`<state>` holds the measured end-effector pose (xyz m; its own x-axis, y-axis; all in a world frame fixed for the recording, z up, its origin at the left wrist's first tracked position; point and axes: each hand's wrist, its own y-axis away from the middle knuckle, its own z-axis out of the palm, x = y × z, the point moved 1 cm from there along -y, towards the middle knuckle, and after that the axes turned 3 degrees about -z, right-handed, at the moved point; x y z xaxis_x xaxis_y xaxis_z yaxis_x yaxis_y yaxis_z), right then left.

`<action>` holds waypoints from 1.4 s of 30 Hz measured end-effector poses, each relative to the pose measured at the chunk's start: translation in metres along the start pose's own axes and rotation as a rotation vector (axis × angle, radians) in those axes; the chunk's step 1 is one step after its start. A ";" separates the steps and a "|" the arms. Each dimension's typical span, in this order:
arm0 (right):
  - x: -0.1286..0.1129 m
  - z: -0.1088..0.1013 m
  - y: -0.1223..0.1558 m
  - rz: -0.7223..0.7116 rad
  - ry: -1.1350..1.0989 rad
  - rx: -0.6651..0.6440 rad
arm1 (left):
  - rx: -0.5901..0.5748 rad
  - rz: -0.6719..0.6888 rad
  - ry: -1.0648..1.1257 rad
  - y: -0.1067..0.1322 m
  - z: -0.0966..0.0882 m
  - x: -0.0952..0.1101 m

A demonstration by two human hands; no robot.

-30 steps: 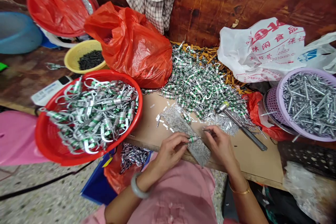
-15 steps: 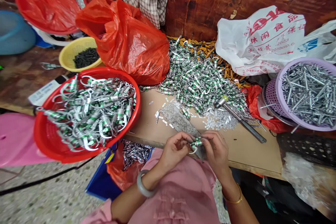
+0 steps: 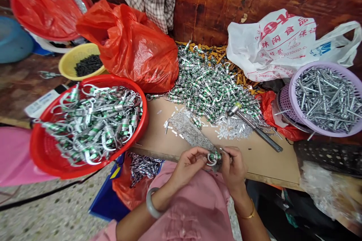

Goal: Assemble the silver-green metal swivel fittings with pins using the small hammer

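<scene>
My left hand (image 3: 190,163) is closed on a small green-and-silver metal hook fitting (image 3: 214,156), its curved white hook turned down. It is held over the table's front edge, by the near end of a speckled grey metal strip (image 3: 195,132). My right hand (image 3: 233,162) is at the fitting's right side, thumb and fingertips pinched around a thin metal piece (image 3: 222,150), too small to name. Beyond the hands lies a heap of similar fittings (image 3: 209,86), with small flat metal links (image 3: 236,128) at its near side. A hammer (image 3: 258,131) rests to the right.
A red basket (image 3: 145,116) of fittings stands left, a purple basket (image 3: 285,101) of metal pins right. Behind are a red plastic bag (image 3: 141,49), a yellow basket (image 3: 66,66) of black pieces and a white bag (image 3: 271,49). Orange pieces (image 3: 243,73) lie behind the heap.
My right hand has drawn slightly away from the fitting, and a thin piece now shows at its fingertips. My left hand still holds the fitting. The view has shifted slightly.
</scene>
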<state>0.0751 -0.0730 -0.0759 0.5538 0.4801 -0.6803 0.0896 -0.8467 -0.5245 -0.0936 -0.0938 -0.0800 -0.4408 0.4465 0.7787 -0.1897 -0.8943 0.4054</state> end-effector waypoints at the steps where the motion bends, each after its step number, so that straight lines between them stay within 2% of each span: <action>1: 0.001 0.000 0.001 -0.025 0.004 -0.004 | 0.009 -0.005 0.010 0.000 0.000 0.000; 5: 0.004 0.003 0.007 -0.123 -0.016 -0.036 | 0.039 -0.032 0.023 -0.002 -0.004 0.000; 7: 0.003 0.003 0.009 -0.127 -0.030 -0.055 | 0.068 -0.033 -0.019 -0.002 -0.006 0.002; 9: 0.000 0.002 0.010 -0.076 -0.035 -0.092 | 0.135 0.047 -0.125 0.000 -0.006 0.005; 11: -0.003 0.000 0.009 -0.002 -0.038 -0.136 | 0.205 0.184 -0.256 0.002 -0.006 0.010; 14: -0.005 -0.003 0.007 0.077 -0.068 -0.177 | 0.212 0.310 -0.355 0.004 -0.004 0.014; 20: 0.004 -0.007 0.006 0.145 -0.046 -0.255 | 0.121 0.232 -0.313 0.001 -0.009 0.008; 23: 0.004 -0.009 0.004 0.159 -0.054 -0.239 | 0.083 0.192 -0.306 0.001 -0.013 0.005; 26: 0.000 -0.011 0.003 0.234 -0.151 -0.260 | 0.104 0.230 -0.347 0.003 -0.014 0.005; 29: -0.004 -0.011 0.002 0.314 -0.243 -0.340 | 0.135 0.275 -0.379 0.004 -0.015 0.004; 32: -0.006 -0.011 0.002 0.264 -0.218 -0.370 | 0.117 0.254 -0.318 0.005 -0.016 0.002; 36: -0.007 -0.009 0.001 0.195 -0.144 -0.319 | 0.112 0.213 -0.247 0.007 -0.017 -0.002; 42: -0.013 -0.005 0.001 0.360 -0.303 -0.350 | 0.092 0.214 -0.203 0.006 -0.017 -0.006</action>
<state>0.0722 -0.0811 -0.0652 0.3431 0.1484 -0.9275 0.2358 -0.9694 -0.0679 -0.1070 -0.1026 -0.0899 -0.2761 0.2538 0.9270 -0.0272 -0.9662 0.2565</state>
